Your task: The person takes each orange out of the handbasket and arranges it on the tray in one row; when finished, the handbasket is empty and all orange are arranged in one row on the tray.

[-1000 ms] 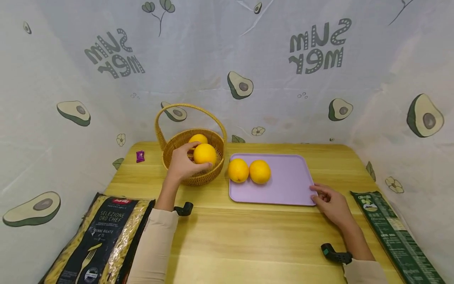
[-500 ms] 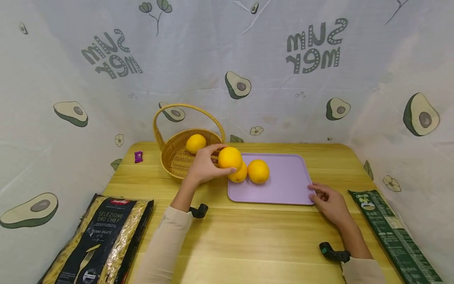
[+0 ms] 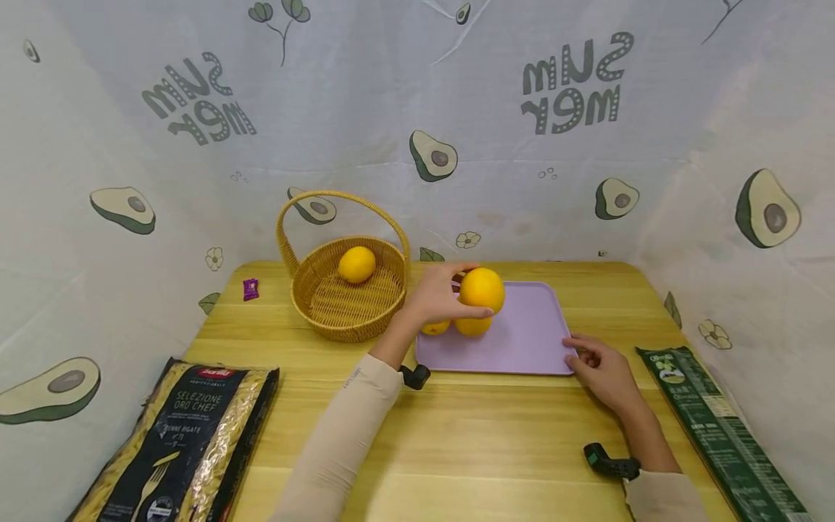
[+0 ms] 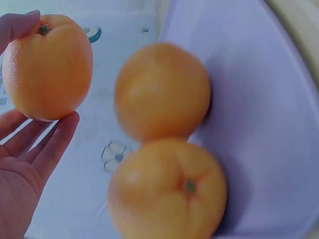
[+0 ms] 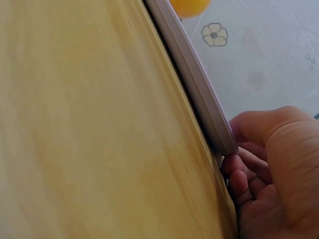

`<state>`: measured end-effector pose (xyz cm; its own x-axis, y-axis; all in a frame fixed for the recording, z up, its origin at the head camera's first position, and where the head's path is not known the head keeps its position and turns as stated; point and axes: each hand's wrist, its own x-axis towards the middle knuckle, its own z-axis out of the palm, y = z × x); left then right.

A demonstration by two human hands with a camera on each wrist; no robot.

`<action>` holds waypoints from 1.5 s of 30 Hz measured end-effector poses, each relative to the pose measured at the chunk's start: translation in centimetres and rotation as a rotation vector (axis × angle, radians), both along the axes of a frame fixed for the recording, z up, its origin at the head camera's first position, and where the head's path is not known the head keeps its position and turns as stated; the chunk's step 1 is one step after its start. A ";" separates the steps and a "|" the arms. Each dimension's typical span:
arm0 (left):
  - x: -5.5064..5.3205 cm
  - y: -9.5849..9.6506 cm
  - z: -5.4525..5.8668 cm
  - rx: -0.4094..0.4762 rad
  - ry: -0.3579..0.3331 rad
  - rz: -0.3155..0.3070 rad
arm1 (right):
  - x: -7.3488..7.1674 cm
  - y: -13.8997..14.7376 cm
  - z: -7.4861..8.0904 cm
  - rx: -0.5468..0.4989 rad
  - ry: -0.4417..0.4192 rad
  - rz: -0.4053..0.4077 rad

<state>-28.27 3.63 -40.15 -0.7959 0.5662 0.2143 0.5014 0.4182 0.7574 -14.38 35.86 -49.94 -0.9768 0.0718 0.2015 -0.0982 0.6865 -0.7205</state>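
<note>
My left hand (image 3: 430, 296) grips an orange (image 3: 483, 288) between thumb and fingers, held above the lilac tray (image 3: 528, 333). The left wrist view shows this orange (image 4: 50, 69) with its green stem end near the thumb. Two more oranges sit side by side at the tray's left end; one orange (image 3: 472, 327) is partly covered by the held one, the other orange (image 3: 435, 329) by my hand. At the tray's right front corner, my right hand (image 3: 603, 371) pinches the rim, thumb on top and curled fingers (image 5: 239, 181) below.
Left of the tray stands a wicker basket (image 3: 349, 333) with a tall handle and one orange (image 3: 356, 264) inside. A purple wrapped candy (image 3: 251, 289) lies at the far left. A pasta bag (image 3: 183, 442) flanks the table's left side, a green packet (image 3: 714, 428) the right.
My left hand has carried the orange out of the basket, rightwards over the tray. The right hand has stayed at the tray's corner.
</note>
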 end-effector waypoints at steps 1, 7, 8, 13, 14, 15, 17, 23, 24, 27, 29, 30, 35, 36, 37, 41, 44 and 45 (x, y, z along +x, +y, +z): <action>0.0 0.5 -0.2 -0.004 -0.004 -0.005 | 0.0 0.0 -0.1 -0.001 -0.003 0.002; 0.3 2.9 -1.3 -0.032 -0.024 -0.023 | 0.2 -0.1 -0.2 0.008 -0.024 0.001; 0.3 3.3 -1.4 -0.039 -0.014 -0.028 | 0.2 0.0 -0.1 0.010 -0.024 -0.003; 0.1 5.1 -1.7 -0.091 0.041 -0.051 | 0.2 0.1 0.2 0.017 -0.023 -0.009; 0.0 5.4 -1.9 -0.107 0.048 -0.056 | 0.1 0.1 0.2 0.018 -0.024 -0.010; -0.1 5.7 -2.0 -0.121 0.051 -0.061 | 0.1 0.2 0.2 0.019 -0.026 -0.012; -0.3 6.2 -2.4 -0.147 0.052 -0.070 | 0.1 0.2 0.2 0.019 -0.028 -0.017; -0.6 7.2 -3.0 -0.221 0.084 -0.073 | 0.2 0.3 0.3 0.012 -0.023 -0.020; -0.6 7.3 -3.0 -0.238 0.094 -0.070 | 0.2 0.3 0.2 0.012 -0.022 -0.017; -0.6 7.4 -3.3 -0.288 0.101 -0.053 | 0.2 0.3 0.2 0.009 -0.025 -0.012; -0.6 7.4 -3.5 -0.307 0.094 -0.039 | 0.1 0.3 0.2 0.007 -0.028 -0.008; -0.6 7.4 -3.6 -0.313 0.089 -0.034 | 0.1 0.3 0.2 0.006 -0.030 -0.010; -0.7 7.6 -4.2 -0.378 0.154 -0.044 | 0.1 0.3 0.2 0.005 -0.021 -0.012; -0.7 7.7 -4.3 -0.401 0.177 -0.043 | 0.1 0.3 0.2 0.005 -0.017 -0.011; -0.8 7.7 -4.4 -0.423 0.203 -0.039 | 0.0 0.3 0.2 0.005 -0.012 -0.006; -0.7 7.9 -4.7 -0.478 0.265 -0.016 | 0.1 0.3 0.2 0.003 -0.002 0.001; -0.6 7.9 -4.6 -0.489 0.287 -0.012 | 0.1 0.3 0.1 0.003 -0.001 -0.002; -0.6 8.0 -4.6 -0.495 0.295 -0.014 | 0.1 0.3 0.1 0.005 -0.002 -0.004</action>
